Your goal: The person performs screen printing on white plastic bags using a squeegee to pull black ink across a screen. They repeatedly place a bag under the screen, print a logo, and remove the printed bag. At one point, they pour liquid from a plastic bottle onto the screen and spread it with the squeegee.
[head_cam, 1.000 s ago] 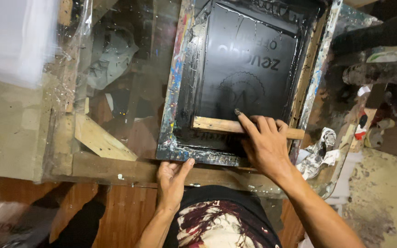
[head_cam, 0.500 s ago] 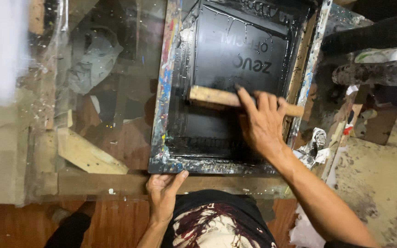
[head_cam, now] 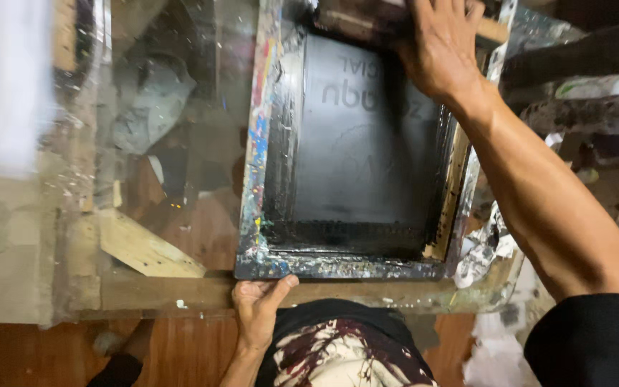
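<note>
At the far left lies a pale blurred sheet [head_cam: 5, 86], well away from either hand. Next comes a clear glass surface [head_cam: 173, 107] with a grey rag [head_cam: 148, 107] showing under it and a light wooden wedge [head_cam: 148, 251] near its front rail.

The left hand [head_cam: 259, 312] rests at the near edge of the surface, thumb and fingers curled against the front left corner of the paint-splashed printing frame [head_cam: 256, 143]; its grip is loosely closed on that corner, steadying it. The frame lies flat on the glass just beyond this hand.

Inside the frame, the black mesh [head_cam: 367, 143] is coated with ink over nearly its whole length, with faint reversed lettering showing through at the far end. The right hand [head_cam: 442, 43] is at the far end of the frame, fingers pressed down and closed over a wooden squeegee [head_cam: 492, 30], most of which it hides. Judging by that position, the stroke looks close to its end; lifting the frame appears not yet done.

To the right of this grip, crumpled foil [head_cam: 488, 247] and dark clutter [head_cam: 582, 79] crowd the frame's edge, so room is tight there. Left of the frame the glass offers more open room.
</note>
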